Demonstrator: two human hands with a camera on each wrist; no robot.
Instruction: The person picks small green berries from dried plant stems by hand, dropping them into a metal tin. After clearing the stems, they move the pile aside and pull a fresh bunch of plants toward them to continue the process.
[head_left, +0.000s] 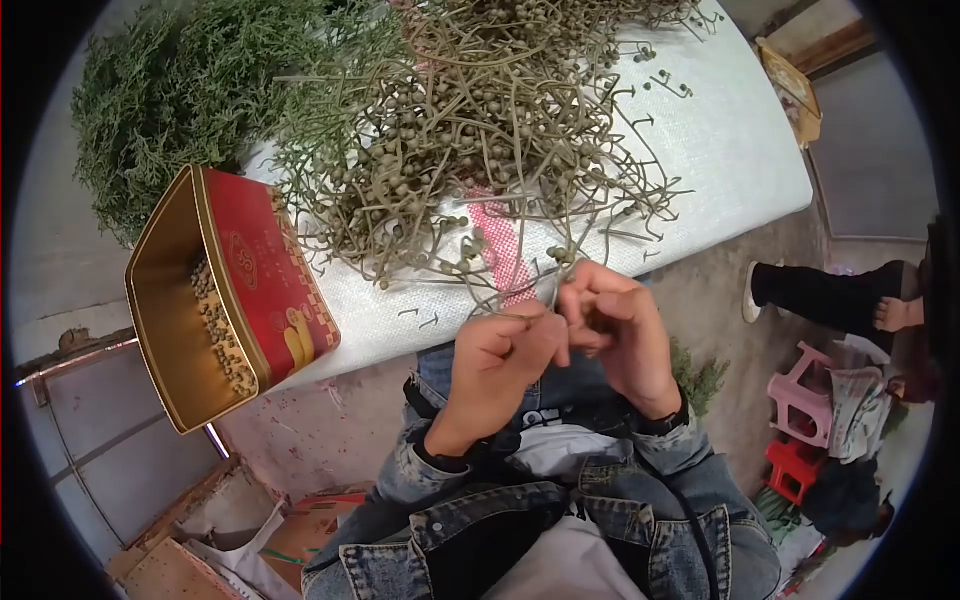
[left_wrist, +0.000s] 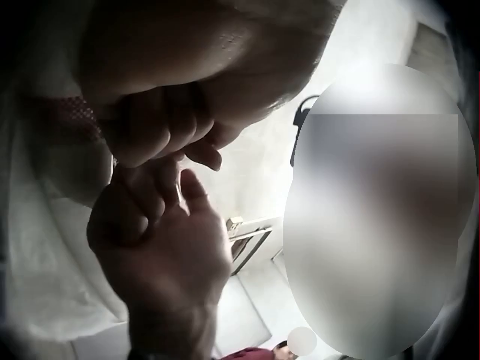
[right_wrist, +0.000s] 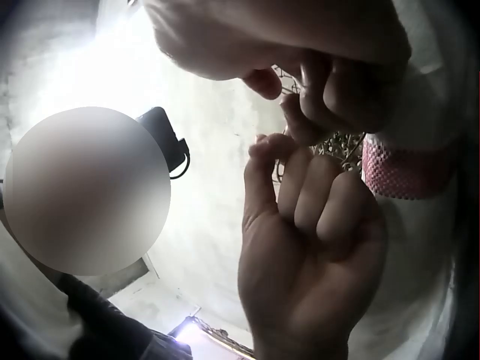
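Observation:
Over the front edge of the white woven sack [head_left: 740, 170], the two hands meet with curled fingers. The left hand [head_left: 497, 373] pinches thin stems [head_left: 487, 300] between thumb and fingers. Close beside it, the right hand [head_left: 628, 340] has thumb and forefinger together at a thin stem, with small round heads [head_left: 563, 255] just beyond. Both wrist views show the fingertips close together; the pinched parts are mostly hidden there. A large tangled heap of brown stems with round heads [head_left: 480, 130] lies beyond the hands.
A red and gold tin [head_left: 262, 270], open-topped and tilted, holds small round heads at left. Green leafy sprigs [head_left: 190, 90] are piled at the back left. Short stem bits [head_left: 418, 318] lie near the front edge. Pink [head_left: 803, 395] and red stools [head_left: 795, 470] and another person's leg [head_left: 825, 295] are at right.

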